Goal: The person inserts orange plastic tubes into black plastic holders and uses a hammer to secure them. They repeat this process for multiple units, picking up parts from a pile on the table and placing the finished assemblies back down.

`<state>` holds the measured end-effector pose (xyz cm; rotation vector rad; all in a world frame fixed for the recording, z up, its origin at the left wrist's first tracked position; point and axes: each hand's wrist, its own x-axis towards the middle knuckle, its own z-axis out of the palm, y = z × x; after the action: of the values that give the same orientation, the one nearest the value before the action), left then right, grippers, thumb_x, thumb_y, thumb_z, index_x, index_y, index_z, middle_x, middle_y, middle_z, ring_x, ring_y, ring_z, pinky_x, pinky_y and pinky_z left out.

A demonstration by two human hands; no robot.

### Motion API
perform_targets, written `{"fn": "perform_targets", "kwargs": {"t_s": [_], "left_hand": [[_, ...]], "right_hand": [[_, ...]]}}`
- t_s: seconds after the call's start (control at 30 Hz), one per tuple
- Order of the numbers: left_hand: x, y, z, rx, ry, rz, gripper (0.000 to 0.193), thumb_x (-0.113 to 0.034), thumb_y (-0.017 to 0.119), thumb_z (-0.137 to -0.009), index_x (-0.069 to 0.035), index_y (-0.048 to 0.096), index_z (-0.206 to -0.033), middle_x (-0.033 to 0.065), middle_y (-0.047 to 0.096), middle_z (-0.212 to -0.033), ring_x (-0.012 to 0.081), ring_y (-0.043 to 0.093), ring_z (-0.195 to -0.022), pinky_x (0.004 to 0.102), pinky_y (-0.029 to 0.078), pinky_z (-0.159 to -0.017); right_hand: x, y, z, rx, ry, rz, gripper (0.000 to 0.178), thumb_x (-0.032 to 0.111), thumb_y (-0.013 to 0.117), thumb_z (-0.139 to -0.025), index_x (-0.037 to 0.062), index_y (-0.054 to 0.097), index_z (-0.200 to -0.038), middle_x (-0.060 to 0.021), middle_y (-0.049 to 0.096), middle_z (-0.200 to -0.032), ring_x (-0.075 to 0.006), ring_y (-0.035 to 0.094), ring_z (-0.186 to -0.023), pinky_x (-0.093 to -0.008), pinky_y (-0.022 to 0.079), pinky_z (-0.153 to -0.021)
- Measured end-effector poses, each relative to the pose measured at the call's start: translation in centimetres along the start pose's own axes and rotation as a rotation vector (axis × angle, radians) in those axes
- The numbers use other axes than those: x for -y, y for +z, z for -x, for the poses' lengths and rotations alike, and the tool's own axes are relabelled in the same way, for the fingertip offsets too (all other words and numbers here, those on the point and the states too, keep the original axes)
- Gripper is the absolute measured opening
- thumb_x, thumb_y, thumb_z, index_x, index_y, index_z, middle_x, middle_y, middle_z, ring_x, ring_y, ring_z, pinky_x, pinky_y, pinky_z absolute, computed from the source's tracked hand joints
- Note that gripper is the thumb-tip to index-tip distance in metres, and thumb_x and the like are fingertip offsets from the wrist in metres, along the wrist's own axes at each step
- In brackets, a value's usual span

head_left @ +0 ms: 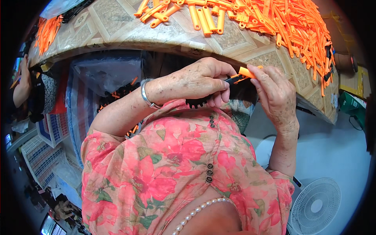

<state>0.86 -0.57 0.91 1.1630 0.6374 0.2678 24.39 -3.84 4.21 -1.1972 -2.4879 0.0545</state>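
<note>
My left hand (192, 80) is closed on a black toothed plastic piece, whose row of teeth (196, 103) shows below the fingers. A narrow black end (234, 80) juts out of that grip toward the right, with a thin orange strip along it. Between the fingertips of my right hand (277, 94) is an orange plastic handle (246, 73). It meets the black end, and how far the two overlap is hidden by fingers. Both hands are just off the table's near edge, above my lap.
The patterned table (117, 23) bears a large heap of orange handles (286, 19) and several loose ones (205, 19). On the left stands a striped sack (76, 98) holding black and orange pieces. Plastic crates (37, 156), another person's arm (22, 88) and a white fan (316, 205) are nearby.
</note>
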Motion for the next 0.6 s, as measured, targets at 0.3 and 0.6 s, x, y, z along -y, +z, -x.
{"fn": "perform_targets", "kwargs": {"t_s": [0.3,0.6], "left_hand": [[-1.2,0.5,0.2,0.085,-0.074,-0.023,0.025,-0.012,0.048,-0.099,-0.002,0.06,-0.118,0.0002,0.068,-0.08,0.0039,0.062,-0.063,0.0155,0.047,-0.05],[-1.5,0.9,0.2,0.095,-0.082,-0.053,0.023,-0.013,0.049,-0.098,-0.002,0.06,-0.115,0.0004,0.068,-0.077,0.0046,0.062,-0.061,0.0162,0.045,-0.048]], "right_hand": [[0.2,-0.7,0.5,-0.019,-0.125,0.089,0.033,0.014,0.075,-0.074,0.0127,0.069,-0.107,0.0001,0.064,-0.095,-0.0191,0.063,-0.085,-0.0308,0.053,-0.065],[-0.2,-0.1,1.0,-0.08,-0.139,0.06,0.033,0.017,0.077,-0.071,0.015,0.071,-0.103,0.002,0.065,-0.097,-0.0192,0.063,-0.09,-0.0318,0.053,-0.066]]}}
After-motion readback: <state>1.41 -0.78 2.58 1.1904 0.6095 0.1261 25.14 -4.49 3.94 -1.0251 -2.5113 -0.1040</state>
